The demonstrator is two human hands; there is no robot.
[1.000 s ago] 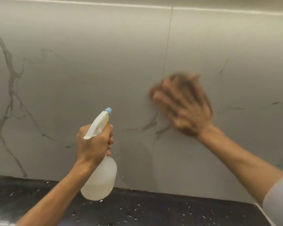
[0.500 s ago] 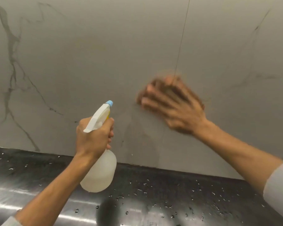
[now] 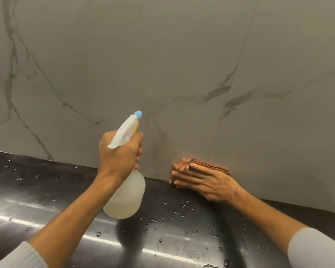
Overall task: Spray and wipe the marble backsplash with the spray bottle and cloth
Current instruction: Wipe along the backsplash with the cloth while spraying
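Observation:
The grey marble backsplash (image 3: 124, 55) with dark veins fills the upper view. My left hand (image 3: 120, 153) grips the neck of a translucent white spray bottle (image 3: 128, 196), its blue-tipped nozzle pointing up and right at the wall. My right hand (image 3: 205, 180) lies flat, fingers together, pressing a folded brownish-orange cloth (image 3: 209, 165) against the bottom of the backsplash just above the counter. Most of the cloth is hidden under the hand.
A dark glossy counter (image 3: 46, 190) runs along the foot of the wall, dotted with water drops. A vertical seam (image 3: 242, 55) divides the marble panels, right of the bottle.
My right hand with the cloth has slid down the wall from mid-height to its bottom edge. The view has tilted down, showing more counter. The left hand keeps the bottle in place.

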